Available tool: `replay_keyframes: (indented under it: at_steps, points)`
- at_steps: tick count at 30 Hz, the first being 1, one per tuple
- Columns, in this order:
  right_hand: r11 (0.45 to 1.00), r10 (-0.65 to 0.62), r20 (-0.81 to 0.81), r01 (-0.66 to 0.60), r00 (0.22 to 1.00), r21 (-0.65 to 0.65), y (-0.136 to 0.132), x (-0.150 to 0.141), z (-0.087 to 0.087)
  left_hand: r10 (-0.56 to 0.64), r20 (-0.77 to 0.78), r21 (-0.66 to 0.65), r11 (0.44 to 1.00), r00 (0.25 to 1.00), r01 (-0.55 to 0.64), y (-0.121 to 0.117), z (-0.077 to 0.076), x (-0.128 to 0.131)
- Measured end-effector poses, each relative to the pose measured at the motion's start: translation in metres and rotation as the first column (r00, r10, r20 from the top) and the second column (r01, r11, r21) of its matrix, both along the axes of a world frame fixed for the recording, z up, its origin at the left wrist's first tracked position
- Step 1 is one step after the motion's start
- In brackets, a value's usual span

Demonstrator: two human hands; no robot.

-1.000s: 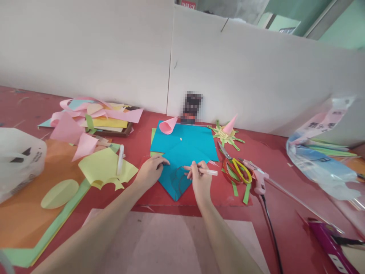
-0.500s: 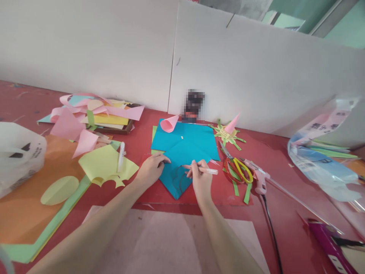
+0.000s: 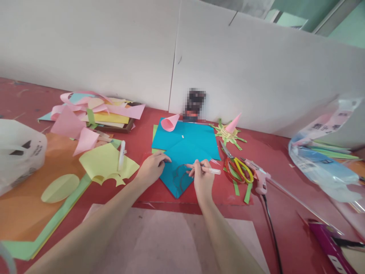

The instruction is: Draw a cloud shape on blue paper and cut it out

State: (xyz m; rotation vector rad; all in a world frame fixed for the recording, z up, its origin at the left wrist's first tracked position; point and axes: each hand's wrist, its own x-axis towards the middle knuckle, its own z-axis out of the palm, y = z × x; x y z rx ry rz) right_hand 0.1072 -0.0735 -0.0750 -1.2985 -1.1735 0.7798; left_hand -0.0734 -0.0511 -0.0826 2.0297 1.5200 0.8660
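Observation:
A folded blue paper (image 3: 182, 160) lies point-down on a red sheet (image 3: 222, 190) in the middle of the table. My left hand (image 3: 151, 167) rests on its left edge with fingers curled, pressing it flat. My right hand (image 3: 202, 179) is closed around a pen (image 3: 209, 170), whose tip touches the blue paper beside curved dark lines (image 3: 179, 177) drawn there. A pink paper cone (image 3: 170, 123) lies on the paper's far corner.
Red-and-yellow scissors (image 3: 236, 167) and a pink glue gun (image 3: 258, 177) with its cord lie to the right. A second pink cone (image 3: 233, 123) stands on a yellow-green cutout. Paper scraps (image 3: 94, 114), yellow paper (image 3: 107, 163) with a marker (image 3: 121, 150), a white bag (image 3: 17, 156), plastic bags (image 3: 322, 160).
Both hands stay on the blue paper; the pen has shifted only slightly. The view has drifted a little to the left and up.

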Motion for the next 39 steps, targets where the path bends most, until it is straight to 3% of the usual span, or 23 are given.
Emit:
replay_keyframes:
  at_steps: [6,39]
  points:
    - [1.000,-0.020,-0.011,0.019,1.000,-0.013,-0.0003,0.0025,-0.0064,-0.003,-0.014,0.011,1.000,1.000,0.003,-0.0003,-0.0014,-0.0005]
    - [0.998,0.067,0.063,-0.068,0.996,0.016,-0.0004,-0.0017,0.0016,-0.005,-0.019,0.026,1.000,1.000,0.006,-0.0005,-0.0010,-0.0003]
